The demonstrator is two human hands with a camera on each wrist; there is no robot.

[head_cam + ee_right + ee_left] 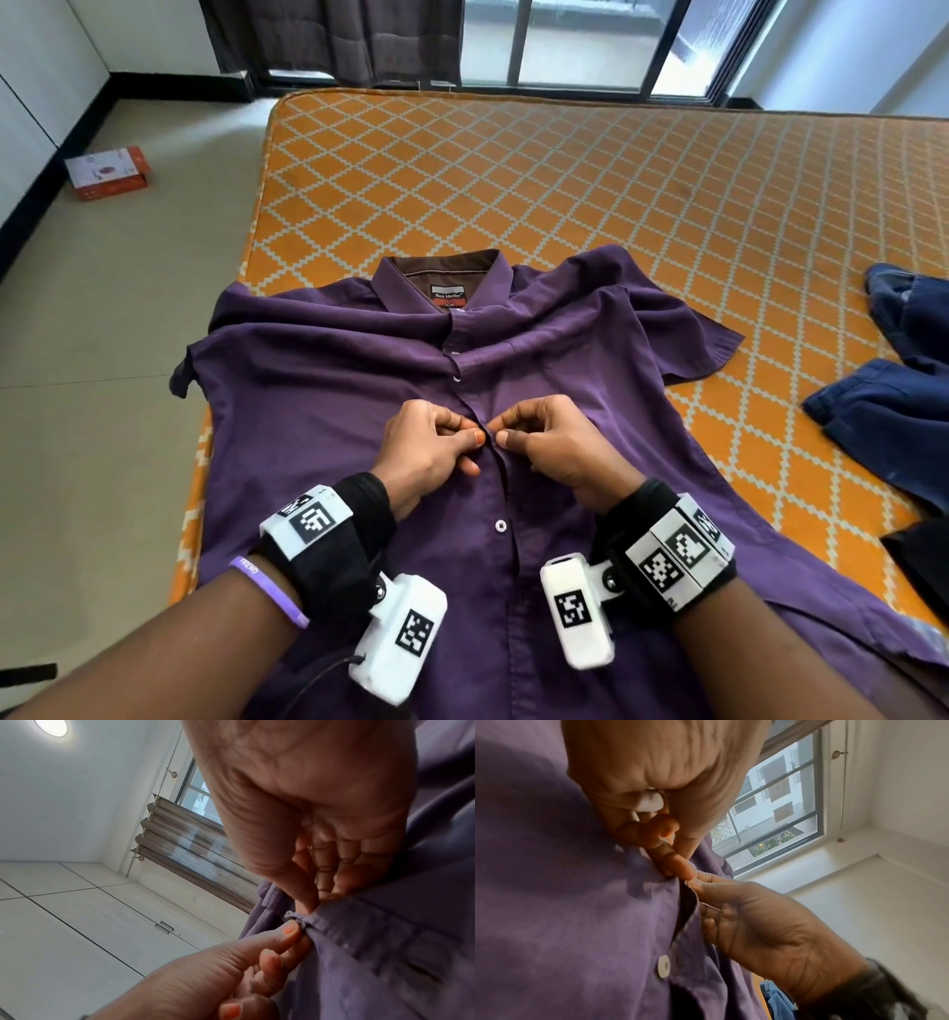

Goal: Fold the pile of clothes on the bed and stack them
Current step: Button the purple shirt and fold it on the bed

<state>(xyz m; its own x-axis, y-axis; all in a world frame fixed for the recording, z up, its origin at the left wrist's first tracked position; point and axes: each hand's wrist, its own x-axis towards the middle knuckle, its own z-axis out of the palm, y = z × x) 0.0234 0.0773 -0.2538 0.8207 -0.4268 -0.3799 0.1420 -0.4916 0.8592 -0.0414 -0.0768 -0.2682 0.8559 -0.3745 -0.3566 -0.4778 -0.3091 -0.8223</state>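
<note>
A purple short-sleeved shirt (pixel 318 390) lies front up on the orange patterned bed (pixel 565 180), collar at the far end. At mid-chest my left hand (pixel 436 447) and my right hand (pixel 544 442) meet at the button placket, each pinching the fabric between thumb and forefinger. In the right wrist view a small white button (pixel 295 918) sits half through its hole between the two thumbs. In the left wrist view the shirt (pixel 564 902) fills the left side, with the placket edge held by both hands. One fastened button (pixel 499 525) shows below the hands.
Dark blue trousers (pixel 893 395) lie crumpled at the bed's right side, and a dark garment (pixel 919 555) lies near the right edge. An orange and white box (pixel 108 172) is on the floor at left. A window and curtain stand beyond the bed.
</note>
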